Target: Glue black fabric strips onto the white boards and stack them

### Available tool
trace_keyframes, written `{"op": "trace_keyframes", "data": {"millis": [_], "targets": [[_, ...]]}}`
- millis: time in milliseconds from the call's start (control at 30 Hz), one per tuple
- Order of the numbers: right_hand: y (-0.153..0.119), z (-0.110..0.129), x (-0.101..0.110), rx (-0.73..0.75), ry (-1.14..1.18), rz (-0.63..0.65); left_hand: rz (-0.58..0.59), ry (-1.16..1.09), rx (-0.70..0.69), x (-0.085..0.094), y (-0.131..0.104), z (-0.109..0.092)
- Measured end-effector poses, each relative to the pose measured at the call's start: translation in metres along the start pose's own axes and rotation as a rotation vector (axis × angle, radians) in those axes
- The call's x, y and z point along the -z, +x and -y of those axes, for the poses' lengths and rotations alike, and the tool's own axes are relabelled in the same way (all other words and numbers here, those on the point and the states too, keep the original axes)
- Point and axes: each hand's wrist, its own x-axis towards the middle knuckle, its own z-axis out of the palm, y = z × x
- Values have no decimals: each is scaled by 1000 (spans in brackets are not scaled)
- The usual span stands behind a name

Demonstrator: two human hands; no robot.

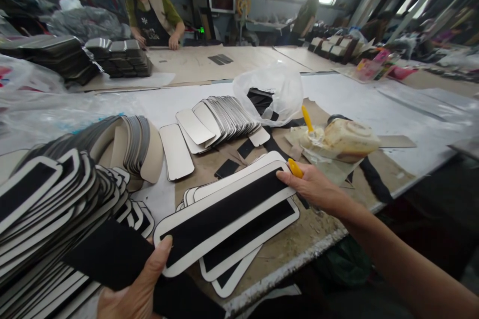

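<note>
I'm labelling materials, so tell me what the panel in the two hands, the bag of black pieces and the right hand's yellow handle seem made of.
Panel: perhaps synthetic leather, smooth, matte white; its black strip, dull, may be fabric.
Bag: probably thin plastic film, translucent and crinkled.
Yellow handle: likely smooth plastic, judging by its even colour.

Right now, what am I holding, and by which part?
A white panel with a black strip: left hand at its left end, right hand at its right end, also gripping a yellow handle.
</note>
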Motion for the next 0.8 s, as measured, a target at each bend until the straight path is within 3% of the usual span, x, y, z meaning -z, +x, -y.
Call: {"op": "trace_keyframes", "data": {"millis": [200,333,533,667,800], "targets": [[0,9,7,27,-3,35,9,-14,49,-1,-2,-2],[3,5,8,19,21,37,78,-166,141,-7,-11,-5],[8,3,7,7,35,31,157,-325,77,-10,-13,-5],[8,7,7,-16,-1,78,213,-308,115,-8,-12,-5],[17,3,6,1,-52,114,176,-229,16,-9,-6,-10]]}}
